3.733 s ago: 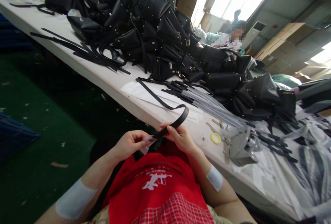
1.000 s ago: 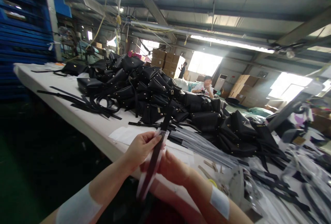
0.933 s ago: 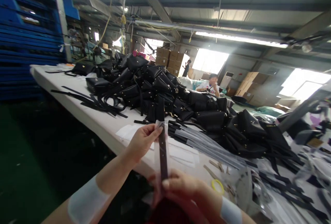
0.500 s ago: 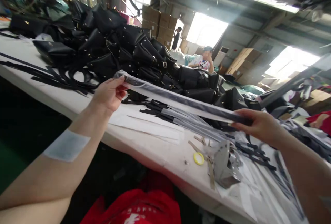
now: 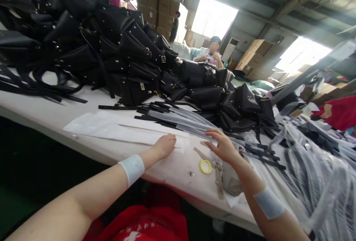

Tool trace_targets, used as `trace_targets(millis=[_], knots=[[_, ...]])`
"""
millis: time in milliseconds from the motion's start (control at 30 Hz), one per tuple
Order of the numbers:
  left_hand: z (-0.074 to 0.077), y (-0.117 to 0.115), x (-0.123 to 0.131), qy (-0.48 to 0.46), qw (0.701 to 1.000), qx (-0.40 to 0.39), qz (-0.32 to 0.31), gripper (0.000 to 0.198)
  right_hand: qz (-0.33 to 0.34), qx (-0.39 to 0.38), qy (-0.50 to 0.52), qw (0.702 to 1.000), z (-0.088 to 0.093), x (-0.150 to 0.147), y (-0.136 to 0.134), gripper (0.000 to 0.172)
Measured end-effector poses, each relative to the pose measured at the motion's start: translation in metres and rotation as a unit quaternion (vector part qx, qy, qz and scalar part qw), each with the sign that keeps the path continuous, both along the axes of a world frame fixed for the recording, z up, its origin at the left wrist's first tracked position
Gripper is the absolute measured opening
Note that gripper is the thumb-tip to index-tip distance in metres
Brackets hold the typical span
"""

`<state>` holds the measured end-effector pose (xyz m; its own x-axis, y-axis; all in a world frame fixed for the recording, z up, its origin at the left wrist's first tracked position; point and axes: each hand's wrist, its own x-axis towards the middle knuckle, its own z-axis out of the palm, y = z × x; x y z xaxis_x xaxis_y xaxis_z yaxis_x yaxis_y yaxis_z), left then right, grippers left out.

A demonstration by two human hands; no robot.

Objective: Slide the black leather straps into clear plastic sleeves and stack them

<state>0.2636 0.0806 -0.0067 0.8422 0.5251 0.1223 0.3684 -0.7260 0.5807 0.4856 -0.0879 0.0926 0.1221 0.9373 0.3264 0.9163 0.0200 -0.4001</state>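
Observation:
My left hand [image 5: 166, 145] is down on the table at the right end of long white sheets [image 5: 122, 130]. Its fingers are curled, and whatever lies under them is hidden. To the right, my right hand [image 5: 222, 146] hovers with fingers apart and nothing in it. Just behind it lies a bundle of black straps [image 5: 167, 116], several of them in clear plastic sleeves. Below it are a yellow tape ring [image 5: 205, 166] and beige strips [image 5: 219, 181]. My right forearm partly covers a grey metal device [image 5: 232, 181].
A high heap of black bags [image 5: 111, 44] fills the back of the table [image 5: 97, 144]. Many plastic-sleeved straps [image 5: 314, 174] are piled at right. Loose black straps [image 5: 52, 81] lie at left. Behind the heap, a person [image 5: 213, 53] sits near stacked cartons [image 5: 167, 10].
The sleeved strap stretched between my hands has left them. Both hands have come down toward the table and closer together. My view has shifted, showing the sleeved pile at right.

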Motion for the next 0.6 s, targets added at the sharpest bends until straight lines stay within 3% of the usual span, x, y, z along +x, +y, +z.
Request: trace_targets(millis=[167,333,500,600], knots=[[-0.004,-0.001,0.005,0.023,1.000,0.000,0.001,0.023,0.029,-0.030,0.044,0.998,0.001,-0.034,-0.025,0.023],[0.006,-0.005,-0.016,-0.045,0.991,-0.076,0.102,0.018,0.030,-0.036,0.098,0.994,-0.007,-0.050,-0.027,0.020],[0.033,-0.024,-0.066,-0.137,0.956,-0.186,0.180,0.035,0.034,-0.050,0.222,0.973,-0.034,-0.102,-0.002,0.039],[0.055,-0.043,-0.111,-0.221,0.898,-0.328,0.190,0.036,0.077,-0.056,0.278,0.956,-0.053,-0.153,0.022,0.059]])
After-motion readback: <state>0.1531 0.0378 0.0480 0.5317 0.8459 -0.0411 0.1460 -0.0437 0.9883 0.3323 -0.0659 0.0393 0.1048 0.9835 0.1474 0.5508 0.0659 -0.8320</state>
